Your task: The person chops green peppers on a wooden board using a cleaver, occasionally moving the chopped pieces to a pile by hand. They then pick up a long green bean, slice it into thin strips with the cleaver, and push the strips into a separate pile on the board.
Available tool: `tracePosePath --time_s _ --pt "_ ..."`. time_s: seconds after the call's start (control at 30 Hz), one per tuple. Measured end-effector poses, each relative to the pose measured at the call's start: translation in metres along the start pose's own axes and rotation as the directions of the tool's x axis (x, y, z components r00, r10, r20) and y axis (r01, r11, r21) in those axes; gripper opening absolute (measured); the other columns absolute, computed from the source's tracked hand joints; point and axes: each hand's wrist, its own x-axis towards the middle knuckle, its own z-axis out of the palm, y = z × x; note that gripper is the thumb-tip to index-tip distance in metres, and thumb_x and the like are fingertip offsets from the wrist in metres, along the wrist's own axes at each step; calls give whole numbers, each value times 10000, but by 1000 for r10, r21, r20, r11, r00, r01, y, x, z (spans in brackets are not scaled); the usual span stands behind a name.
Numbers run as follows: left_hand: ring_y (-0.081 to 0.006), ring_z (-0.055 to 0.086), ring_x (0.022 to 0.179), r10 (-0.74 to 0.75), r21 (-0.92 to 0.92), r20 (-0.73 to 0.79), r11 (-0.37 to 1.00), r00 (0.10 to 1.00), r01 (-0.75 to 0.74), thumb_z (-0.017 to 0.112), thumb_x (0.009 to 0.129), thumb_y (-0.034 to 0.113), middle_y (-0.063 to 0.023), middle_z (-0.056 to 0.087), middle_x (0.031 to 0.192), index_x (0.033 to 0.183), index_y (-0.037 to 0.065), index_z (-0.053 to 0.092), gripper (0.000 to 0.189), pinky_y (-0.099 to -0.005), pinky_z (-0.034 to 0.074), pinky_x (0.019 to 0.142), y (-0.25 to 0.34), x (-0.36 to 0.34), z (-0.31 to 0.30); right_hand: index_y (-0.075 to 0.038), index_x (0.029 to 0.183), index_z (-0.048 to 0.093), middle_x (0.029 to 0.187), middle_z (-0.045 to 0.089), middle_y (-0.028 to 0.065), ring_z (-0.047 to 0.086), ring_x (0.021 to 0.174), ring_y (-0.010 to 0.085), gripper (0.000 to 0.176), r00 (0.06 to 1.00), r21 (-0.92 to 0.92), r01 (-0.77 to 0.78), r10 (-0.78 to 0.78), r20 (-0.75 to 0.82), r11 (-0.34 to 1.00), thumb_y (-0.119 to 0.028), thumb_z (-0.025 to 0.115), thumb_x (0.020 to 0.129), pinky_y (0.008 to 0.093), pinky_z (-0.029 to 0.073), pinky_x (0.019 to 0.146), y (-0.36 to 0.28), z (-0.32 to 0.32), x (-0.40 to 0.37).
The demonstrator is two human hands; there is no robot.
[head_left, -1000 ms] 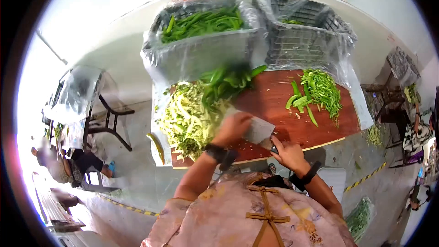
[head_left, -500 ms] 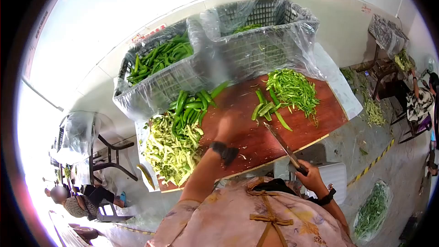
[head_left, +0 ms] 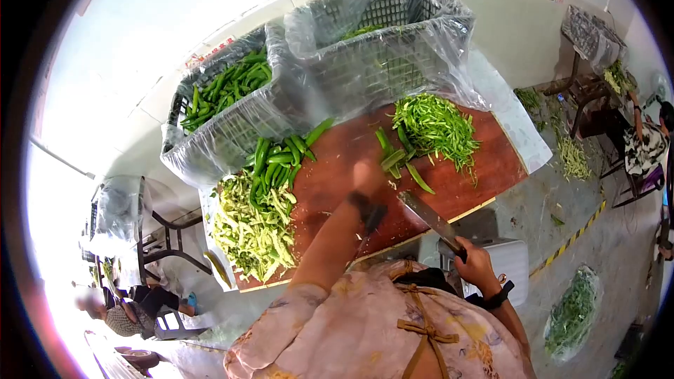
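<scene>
My right hand (head_left: 477, 264) is closed round the handle of a knife (head_left: 432, 216), whose blade lies over the right front part of the red-brown board (head_left: 330, 189). My left hand (head_left: 371, 174) is blurred over the middle of the board, just left of several split green pepper pieces (head_left: 393, 158); its fingers cannot be made out. Behind those pieces is a heap of green shreds (head_left: 439, 130). On the left side, whole green peppers (head_left: 270, 168) lie against a pile of pale green scraps (head_left: 253, 231).
Two plastic-lined crates (head_left: 232, 116) (head_left: 386, 63) stand behind the board, holding green peppers and some greens. A white stool (head_left: 509, 267) is by my right arm. A bag of greens (head_left: 572, 316) lies on the floor. People sit at far left (head_left: 126, 316) and far right (head_left: 644, 147).
My left hand has moved right, from near the whole peppers toward the split pieces. The view has shifted slightly, and my right hand still holds the knife.
</scene>
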Motion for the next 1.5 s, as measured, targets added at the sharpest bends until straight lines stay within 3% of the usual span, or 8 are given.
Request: tracePosePath --time_s 0.2,0.5,0.63,0.8,1.0,1.13,1.3,1.5 --pt "-331 649 877 -212 -513 -428 857 879 -43 665 817 251 -172 664 1017 1096 35 625 355 -400 521 748 0 -47 -66 -5 1194 530 937 631 259 602 862 431 452 995 -58 96 -93 45 994 -179 598 783 492 480 762 -21 2 37" --pt "-131 572 777 -585 -667 -343 702 735 247 615 775 -12 -53 635 883 1164 24 597 391 -262 469 715 -85 -116 -107 -28 1247 495 961 609 289 586 905 446 471 834 281 395 -469 290 875 -205 591 822 495 473 769 -85 57 118" --pt "-118 571 791 -668 -669 -308 658 678 345 585 796 -36 -41 640 901 1164 9 594 370 -257 463 701 -90 -149 -126 -23 1270 495 908 619 275 594 851 449 480 959 142 192 -216 185 971 -194 591 832 489 470 749 -77 45 117" --pt "-105 593 829 -485 -751 -123 616 866 238 581 835 -26 -30 668 900 1095 14 632 268 -249 472 766 -74 -170 -99 -1 1292 472 900 615 281 597 839 449 503 990 95 104 -112 81 990 -192 583 839 488 471 749 -62 51 115" --pt "-97 590 865 -398 -800 -188 592 898 95 578 807 -34 -43 664 929 1070 9 635 273 -248 464 792 -68 -167 -85 3 1295 470 807 625 207 626 706 333 493 920 146 355 -373 124 924 -152 593 843 408 481 657 -91 102 100" --pt "-74 560 799 -543 -869 -135 467 829 164 517 842 -54 13 634 897 1105 -11 601 279 -207 442 727 -72 -180 -126 -2 1273 498 1084 637 154 595 971 250 423 837 530 16 -301 456 848 -137 559 877 356 453 892 -121 103 109" --pt "-53 542 740 -615 -918 -210 391 760 63 564 836 -27 1 647 875 1068 0 623 241 -197 434 656 -116 -207 -111 -58 1122 531 668 494 -10 456 524 66 229 880 703 -373 -8 474 605 -194 529 937 245 388 462 -77 68 91" --pt "-76 568 797 -632 -945 -78 293 771 144 588 835 -1 -17 658 933 1107 -14 613 273 -210 452 706 -128 -218 -103 -123 1010 443 602 448 28 414 443 121 179 722 667 -685 402 563 293 -262 533 941 273 371 407 -43 70 16"
